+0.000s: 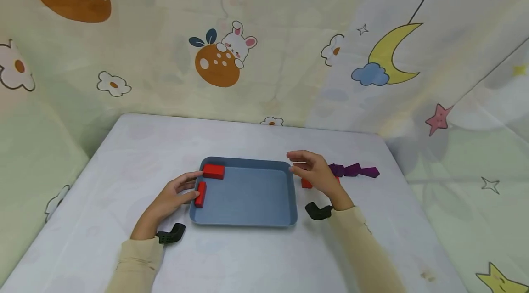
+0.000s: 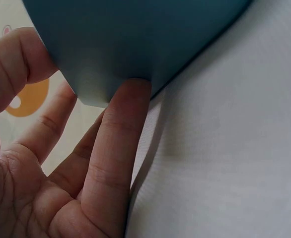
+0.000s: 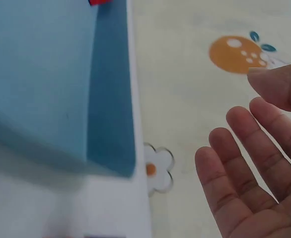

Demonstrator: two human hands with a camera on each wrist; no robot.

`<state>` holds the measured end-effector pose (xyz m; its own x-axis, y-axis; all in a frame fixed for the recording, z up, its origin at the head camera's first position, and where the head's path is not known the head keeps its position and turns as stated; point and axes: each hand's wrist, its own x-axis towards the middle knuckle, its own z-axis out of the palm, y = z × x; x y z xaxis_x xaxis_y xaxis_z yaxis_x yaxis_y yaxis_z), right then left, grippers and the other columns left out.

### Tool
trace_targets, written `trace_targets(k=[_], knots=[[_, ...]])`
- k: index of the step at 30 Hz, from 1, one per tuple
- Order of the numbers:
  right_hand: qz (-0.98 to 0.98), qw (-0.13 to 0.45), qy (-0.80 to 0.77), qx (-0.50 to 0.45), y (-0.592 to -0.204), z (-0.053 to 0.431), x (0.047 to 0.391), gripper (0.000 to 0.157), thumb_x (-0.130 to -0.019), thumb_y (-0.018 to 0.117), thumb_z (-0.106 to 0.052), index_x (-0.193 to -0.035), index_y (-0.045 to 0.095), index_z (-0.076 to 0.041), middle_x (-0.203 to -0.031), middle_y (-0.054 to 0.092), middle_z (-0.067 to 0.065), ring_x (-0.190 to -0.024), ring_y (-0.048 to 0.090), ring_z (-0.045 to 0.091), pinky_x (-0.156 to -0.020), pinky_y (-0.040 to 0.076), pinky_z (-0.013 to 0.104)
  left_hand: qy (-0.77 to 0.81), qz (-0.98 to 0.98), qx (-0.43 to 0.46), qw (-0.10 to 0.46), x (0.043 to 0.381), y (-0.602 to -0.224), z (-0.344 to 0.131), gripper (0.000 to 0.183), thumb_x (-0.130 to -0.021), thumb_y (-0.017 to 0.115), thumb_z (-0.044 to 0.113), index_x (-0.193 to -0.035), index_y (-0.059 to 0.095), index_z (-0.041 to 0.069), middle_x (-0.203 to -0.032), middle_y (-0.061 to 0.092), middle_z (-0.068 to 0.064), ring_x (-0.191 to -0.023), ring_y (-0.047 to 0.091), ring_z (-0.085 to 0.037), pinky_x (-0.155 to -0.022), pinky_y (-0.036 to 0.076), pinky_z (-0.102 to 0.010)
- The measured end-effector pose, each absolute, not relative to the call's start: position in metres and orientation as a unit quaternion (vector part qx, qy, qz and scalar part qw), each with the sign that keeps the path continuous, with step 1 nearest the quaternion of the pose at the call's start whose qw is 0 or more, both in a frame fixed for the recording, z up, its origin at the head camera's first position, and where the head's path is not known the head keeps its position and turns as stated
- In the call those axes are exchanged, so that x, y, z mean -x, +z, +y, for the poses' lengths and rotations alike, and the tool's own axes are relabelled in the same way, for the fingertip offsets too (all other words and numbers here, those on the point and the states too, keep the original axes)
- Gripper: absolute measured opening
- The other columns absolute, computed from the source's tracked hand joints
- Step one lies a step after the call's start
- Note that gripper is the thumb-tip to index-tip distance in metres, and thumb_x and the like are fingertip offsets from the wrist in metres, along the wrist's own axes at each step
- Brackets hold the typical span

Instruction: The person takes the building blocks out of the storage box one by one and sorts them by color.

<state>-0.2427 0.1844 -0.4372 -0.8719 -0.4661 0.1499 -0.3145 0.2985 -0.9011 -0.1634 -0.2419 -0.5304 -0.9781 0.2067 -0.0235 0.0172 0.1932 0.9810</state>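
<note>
At the left side of the blue tray (image 1: 252, 196), my left hand (image 1: 171, 196) grips the wall. Its thumb reaches over the rim, while other fingers (image 2: 118, 148) touch the outer side in the left wrist view. Inside the tray, a red block (image 1: 213, 171) lies in the far left corner and a narrower red block (image 1: 200, 194) lies along the left wall. My right hand (image 1: 315, 171) is raised near the tray's far right corner, fingers spread and holding nothing in the right wrist view. Below it, a red block (image 1: 306, 183) is partly hidden by the hand.
Several purple blocks (image 1: 353, 170) lie in a row on the white-covered table (image 1: 248, 261), right of my right hand. A patterned cloth (image 1: 285, 54) hangs behind the table. Black wrist devices (image 1: 171, 234) sit at both wrists.
</note>
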Motion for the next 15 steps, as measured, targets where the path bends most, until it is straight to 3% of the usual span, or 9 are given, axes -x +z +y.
trace_targets(k=[6, 15], knots=[[0.795, 0.097, -0.540, 0.258, -0.453, 0.135, 0.258, 0.039, -0.100, 0.074, 0.001, -0.137, 0.066, 0.011, -0.139, 0.065, 0.033, -0.127, 0.068, 0.043, -0.107, 0.055, 0.042, 0.633, 0.768, -0.065, 0.075, 0.163, -0.530, -0.240, 0.058, -0.103, 0.072, 0.007, -0.156, 0.050, -0.003, -0.160, 0.045, -0.033, -0.142, 0.048, -0.053, -0.091, 0.057, -0.025], [0.775, 0.164, -0.538, 0.287, -0.478, 0.069, 0.269, 0.041, -0.097, 0.075, 0.005, -0.137, 0.066, 0.011, -0.139, 0.067, 0.027, -0.129, 0.066, 0.040, -0.108, 0.055, 0.041, 0.623, 0.777, -0.055, 0.071, 0.164, -0.530, -0.241, 0.054, -0.103, 0.071, 0.007, -0.153, 0.053, -0.002, -0.159, 0.047, -0.031, -0.140, 0.051, -0.051, -0.091, 0.056, -0.024]])
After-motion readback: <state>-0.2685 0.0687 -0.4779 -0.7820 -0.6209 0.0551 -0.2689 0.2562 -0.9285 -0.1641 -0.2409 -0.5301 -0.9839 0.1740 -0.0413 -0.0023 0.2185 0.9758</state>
